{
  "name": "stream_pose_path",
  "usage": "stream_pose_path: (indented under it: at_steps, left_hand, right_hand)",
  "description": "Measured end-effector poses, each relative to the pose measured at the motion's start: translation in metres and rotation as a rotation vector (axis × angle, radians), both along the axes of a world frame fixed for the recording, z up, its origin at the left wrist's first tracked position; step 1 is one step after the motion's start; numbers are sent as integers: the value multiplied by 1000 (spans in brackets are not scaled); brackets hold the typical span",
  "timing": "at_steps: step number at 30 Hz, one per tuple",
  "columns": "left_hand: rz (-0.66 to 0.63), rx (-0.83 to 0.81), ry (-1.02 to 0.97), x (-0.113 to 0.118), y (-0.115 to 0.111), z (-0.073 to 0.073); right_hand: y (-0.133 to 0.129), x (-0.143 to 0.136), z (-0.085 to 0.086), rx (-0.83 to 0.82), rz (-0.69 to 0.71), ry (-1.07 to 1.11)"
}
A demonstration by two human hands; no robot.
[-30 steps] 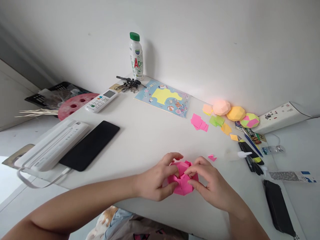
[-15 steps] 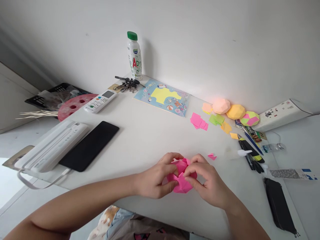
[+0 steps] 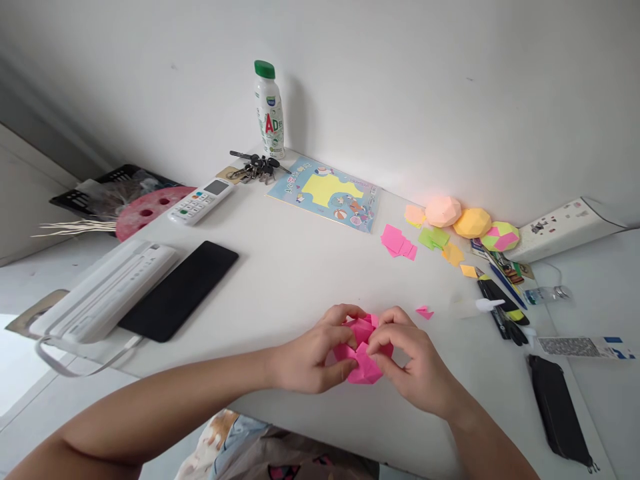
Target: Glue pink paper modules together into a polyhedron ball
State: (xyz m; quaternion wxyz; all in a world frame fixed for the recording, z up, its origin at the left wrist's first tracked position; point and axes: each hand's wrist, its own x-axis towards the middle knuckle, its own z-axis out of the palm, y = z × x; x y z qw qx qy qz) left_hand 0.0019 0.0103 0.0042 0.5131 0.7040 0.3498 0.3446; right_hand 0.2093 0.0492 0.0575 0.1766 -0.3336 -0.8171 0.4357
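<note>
A pink folded-paper ball [image 3: 364, 370] with an opening at its top is between my hands, low in the head view near the table's front edge. My left hand [image 3: 320, 352] grips its left side, the thumb in front and fingers curled over the rim. From the right, my right hand [image 3: 413, 353] pinches the ball's edge with thumb and forefinger. Fingers partly hide the ball. A small pink paper scrap [image 3: 425, 312] lies just beyond my right hand. Farther back are pink paper pieces [image 3: 398, 242] and green paper pieces [image 3: 433, 238].
Finished paper balls, peach [image 3: 443, 211], orange [image 3: 471, 223] and green-pink [image 3: 500, 236], line the wall. A glue bottle [image 3: 483, 305], a cutter [image 3: 500, 300] and a black pouch [image 3: 559, 410] lie right. Left are a black phone [image 3: 180, 291] and a remote [image 3: 201, 201]; a bottle [image 3: 269, 113] stands behind.
</note>
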Motion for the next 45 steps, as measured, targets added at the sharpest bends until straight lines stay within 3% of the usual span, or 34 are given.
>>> stream_pose_path:
  at_steps: [36, 45]
  left_hand:
    - [-53, -164, -73, -1, 1, 3]
    - [-44, -211, -83, 0, 0, -1]
  right_hand:
    - [1, -2, 1, 16, -6, -8]
    - [-1, 0, 2, -126, -14, -81]
